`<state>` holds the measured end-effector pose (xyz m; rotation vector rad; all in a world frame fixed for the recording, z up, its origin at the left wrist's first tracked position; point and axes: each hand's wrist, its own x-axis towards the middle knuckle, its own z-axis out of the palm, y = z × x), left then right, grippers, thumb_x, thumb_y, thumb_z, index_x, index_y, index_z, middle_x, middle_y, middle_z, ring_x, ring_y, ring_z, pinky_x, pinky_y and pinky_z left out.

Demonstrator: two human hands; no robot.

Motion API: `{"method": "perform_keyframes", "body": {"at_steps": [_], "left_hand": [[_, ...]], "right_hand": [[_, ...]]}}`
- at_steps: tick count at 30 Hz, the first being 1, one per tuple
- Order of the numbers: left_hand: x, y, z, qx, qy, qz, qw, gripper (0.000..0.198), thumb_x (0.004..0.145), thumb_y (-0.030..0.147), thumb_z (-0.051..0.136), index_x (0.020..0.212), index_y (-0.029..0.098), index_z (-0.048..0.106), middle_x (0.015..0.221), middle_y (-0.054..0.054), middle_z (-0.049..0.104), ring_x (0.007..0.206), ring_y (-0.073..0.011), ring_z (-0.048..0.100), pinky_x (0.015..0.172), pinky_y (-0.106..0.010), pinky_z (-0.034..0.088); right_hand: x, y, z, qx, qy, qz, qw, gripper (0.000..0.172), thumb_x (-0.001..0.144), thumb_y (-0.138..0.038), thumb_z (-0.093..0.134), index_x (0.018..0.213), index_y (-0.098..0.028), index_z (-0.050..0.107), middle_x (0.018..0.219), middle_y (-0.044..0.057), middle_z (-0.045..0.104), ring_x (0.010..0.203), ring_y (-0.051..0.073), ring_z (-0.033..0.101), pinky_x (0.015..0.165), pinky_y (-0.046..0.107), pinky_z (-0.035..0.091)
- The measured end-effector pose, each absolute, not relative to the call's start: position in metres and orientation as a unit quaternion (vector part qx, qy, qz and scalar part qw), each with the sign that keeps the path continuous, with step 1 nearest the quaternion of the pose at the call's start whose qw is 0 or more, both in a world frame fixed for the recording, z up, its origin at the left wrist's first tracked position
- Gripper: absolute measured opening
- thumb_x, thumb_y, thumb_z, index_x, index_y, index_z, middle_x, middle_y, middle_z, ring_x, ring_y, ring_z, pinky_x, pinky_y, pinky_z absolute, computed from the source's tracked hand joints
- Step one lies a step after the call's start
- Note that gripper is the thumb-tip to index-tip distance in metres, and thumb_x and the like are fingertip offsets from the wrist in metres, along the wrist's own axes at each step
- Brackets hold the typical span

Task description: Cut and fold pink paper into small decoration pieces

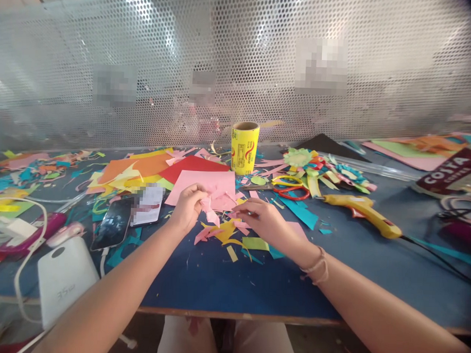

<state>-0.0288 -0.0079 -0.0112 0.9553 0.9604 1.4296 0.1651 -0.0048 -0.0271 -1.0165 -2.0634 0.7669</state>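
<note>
My left hand [188,208] is closed on a cut piece of pink paper [211,215], whose strips hang below the fingertips. To its right, my right hand [261,218] has its fingers bent and pressed together near the pink strips; what they pinch is too small to make out. Behind both hands lies a pink sheet [181,187], partly over a red sheet [195,167]. Pink, yellow and green scraps [255,243] are scattered under and in front of the hands. Red and yellow scissors [291,191] rest just beyond my right hand.
A yellow cardboard tube [244,148] stands behind the sheets. On the right are a yellow glue gun [367,211] with a cord and a Costa bag [448,171]. Two phones [112,223] and a white power bank [67,279] lie left. A perforated metal panel [239,58] rises behind.
</note>
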Motion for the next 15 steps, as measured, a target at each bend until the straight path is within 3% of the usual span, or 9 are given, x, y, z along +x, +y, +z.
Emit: {"method": "perform_keyframes", "body": {"at_steps": [4, 9, 15], "left_hand": [[-0.029, -0.008, -0.012, 0.41, 0.408, 0.598, 0.554, 0.007, 0.058, 0.012, 0.056, 0.059, 0.015, 0.05, 0.058, 0.003, 0.051, 0.052, -0.0069, 0.044, 0.049, -0.02, 0.032], [-0.029, -0.009, -0.015, 0.433, 0.414, 0.589, 0.543, 0.006, 0.058, 0.012, 0.057, 0.06, 0.015, 0.053, 0.059, 0.002, 0.053, 0.051, -0.0065, 0.043, 0.047, -0.019, 0.03], [-0.027, -0.011, -0.017, 0.482, 0.413, 0.569, 0.523, 0.006, 0.059, 0.014, 0.06, 0.06, 0.016, 0.054, 0.059, 0.003, 0.051, 0.053, -0.0075, 0.043, 0.05, -0.02, 0.033]], "right_hand": [[0.165, 0.001, -0.03, -0.416, -0.718, 0.424, 0.362, 0.017, 0.077, -0.024, 0.053, 0.083, -0.017, 0.067, 0.083, 0.005, 0.063, 0.071, 0.014, 0.061, 0.063, 0.027, 0.052], [0.165, 0.0, -0.026, -0.401, -0.581, 0.597, 0.382, 0.019, 0.069, -0.026, 0.062, 0.085, -0.016, 0.066, 0.077, 0.002, 0.063, 0.077, 0.015, 0.062, 0.071, 0.031, 0.055], [0.165, -0.005, -0.018, -0.388, -0.565, 0.593, 0.422, 0.029, 0.067, -0.036, 0.066, 0.087, -0.017, 0.064, 0.074, 0.002, 0.063, 0.077, 0.016, 0.062, 0.067, 0.032, 0.055]]}}
